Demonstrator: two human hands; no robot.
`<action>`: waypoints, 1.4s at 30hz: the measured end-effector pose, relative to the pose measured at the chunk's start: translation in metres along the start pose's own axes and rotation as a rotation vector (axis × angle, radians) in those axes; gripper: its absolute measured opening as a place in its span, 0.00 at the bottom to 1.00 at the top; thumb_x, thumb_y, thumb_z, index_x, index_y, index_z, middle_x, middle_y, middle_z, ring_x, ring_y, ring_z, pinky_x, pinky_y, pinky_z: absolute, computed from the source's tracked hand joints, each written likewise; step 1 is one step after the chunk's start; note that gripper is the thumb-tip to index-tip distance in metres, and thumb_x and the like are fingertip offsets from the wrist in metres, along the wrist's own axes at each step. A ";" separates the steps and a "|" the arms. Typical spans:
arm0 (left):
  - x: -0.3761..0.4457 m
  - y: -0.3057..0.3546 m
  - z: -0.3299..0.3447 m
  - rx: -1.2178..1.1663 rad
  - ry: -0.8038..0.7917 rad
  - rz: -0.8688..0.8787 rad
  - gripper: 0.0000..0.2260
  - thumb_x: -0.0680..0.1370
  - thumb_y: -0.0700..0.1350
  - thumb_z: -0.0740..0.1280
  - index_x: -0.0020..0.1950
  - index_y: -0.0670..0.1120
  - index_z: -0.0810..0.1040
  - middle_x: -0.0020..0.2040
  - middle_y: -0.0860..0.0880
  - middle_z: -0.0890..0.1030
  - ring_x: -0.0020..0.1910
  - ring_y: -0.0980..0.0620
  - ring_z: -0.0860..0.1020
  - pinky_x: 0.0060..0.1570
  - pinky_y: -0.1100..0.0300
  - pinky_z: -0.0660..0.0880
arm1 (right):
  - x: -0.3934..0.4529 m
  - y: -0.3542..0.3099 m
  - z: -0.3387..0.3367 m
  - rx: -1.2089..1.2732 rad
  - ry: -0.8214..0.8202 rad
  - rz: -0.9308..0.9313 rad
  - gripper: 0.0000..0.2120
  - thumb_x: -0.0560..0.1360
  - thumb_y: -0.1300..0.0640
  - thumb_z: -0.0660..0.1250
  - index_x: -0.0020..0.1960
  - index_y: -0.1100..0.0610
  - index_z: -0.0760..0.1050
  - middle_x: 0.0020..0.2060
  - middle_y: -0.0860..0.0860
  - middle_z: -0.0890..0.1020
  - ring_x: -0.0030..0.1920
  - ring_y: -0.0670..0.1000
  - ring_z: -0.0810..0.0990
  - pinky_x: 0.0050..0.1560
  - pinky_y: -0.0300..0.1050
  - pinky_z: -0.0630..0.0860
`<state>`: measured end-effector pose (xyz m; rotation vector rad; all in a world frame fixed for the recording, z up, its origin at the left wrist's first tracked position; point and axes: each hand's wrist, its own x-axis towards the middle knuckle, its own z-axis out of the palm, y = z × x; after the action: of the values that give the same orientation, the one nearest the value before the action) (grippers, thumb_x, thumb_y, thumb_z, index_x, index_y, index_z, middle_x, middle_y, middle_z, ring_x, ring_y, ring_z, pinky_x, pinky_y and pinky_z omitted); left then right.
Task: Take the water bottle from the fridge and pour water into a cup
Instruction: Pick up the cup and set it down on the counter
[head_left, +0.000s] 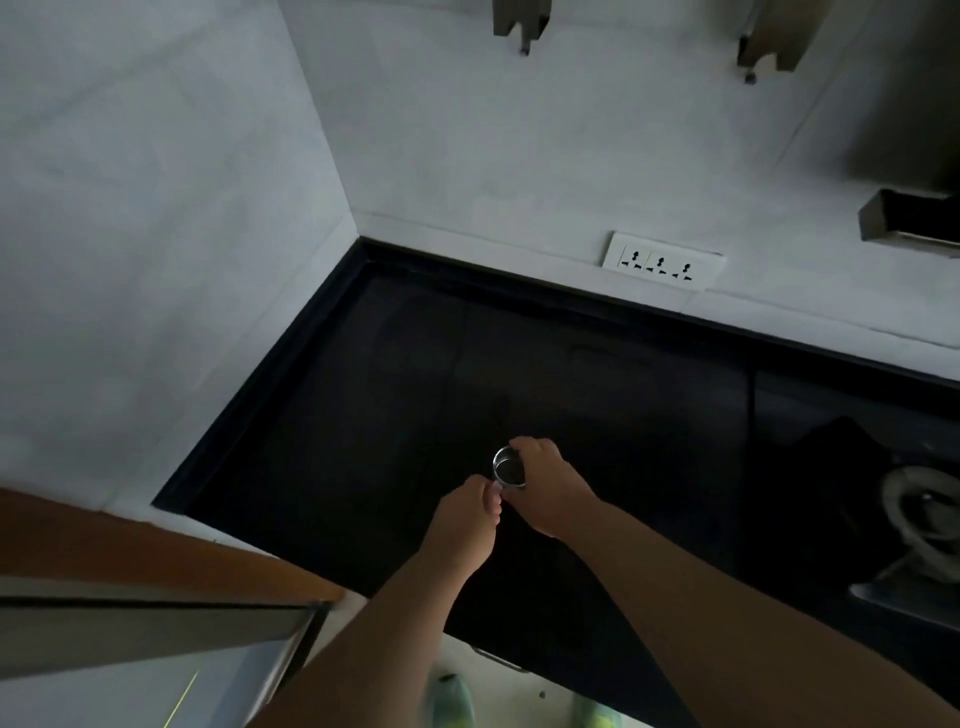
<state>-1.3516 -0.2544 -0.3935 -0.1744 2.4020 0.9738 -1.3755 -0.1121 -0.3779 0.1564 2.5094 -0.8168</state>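
Observation:
A small clear cup stands on the black countertop, seen from above. My right hand grips the cup from the right, fingers curled round its rim and side. My left hand sits just left of and below the cup, its fingertips pinched together at the cup's lower edge; whether they touch the cup I cannot tell. No water bottle is in view. The fridge's top shows at the lower left.
A white wall with a triple socket runs behind the counter. A sink with a drain lies at the right. A cabinet handle shows under the counter's front edge. My feet in green shoes stand on the floor.

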 end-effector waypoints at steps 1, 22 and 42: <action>-0.006 0.006 -0.003 0.000 0.016 0.021 0.07 0.86 0.49 0.60 0.55 0.50 0.77 0.48 0.51 0.83 0.48 0.56 0.83 0.55 0.50 0.82 | -0.007 0.001 -0.006 0.048 0.018 -0.007 0.33 0.78 0.49 0.72 0.78 0.50 0.61 0.75 0.51 0.65 0.64 0.54 0.77 0.59 0.49 0.78; -0.152 0.190 -0.073 0.254 -0.280 0.817 0.09 0.86 0.55 0.57 0.50 0.61 0.75 0.48 0.57 0.82 0.49 0.61 0.81 0.56 0.54 0.80 | -0.266 0.013 -0.134 0.589 0.691 0.081 0.27 0.69 0.53 0.80 0.60 0.33 0.73 0.51 0.34 0.83 0.50 0.32 0.81 0.43 0.28 0.76; -0.341 0.291 0.094 0.359 -0.806 1.345 0.11 0.85 0.58 0.56 0.50 0.57 0.76 0.46 0.57 0.81 0.49 0.59 0.81 0.53 0.53 0.80 | -0.546 0.095 -0.077 0.789 1.347 0.485 0.27 0.68 0.58 0.82 0.59 0.35 0.78 0.51 0.39 0.85 0.48 0.46 0.85 0.51 0.51 0.85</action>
<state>-1.1122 -0.0047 -0.0931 1.7646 1.6395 0.7756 -0.9075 0.0328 -0.1075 2.0591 2.6895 -1.7986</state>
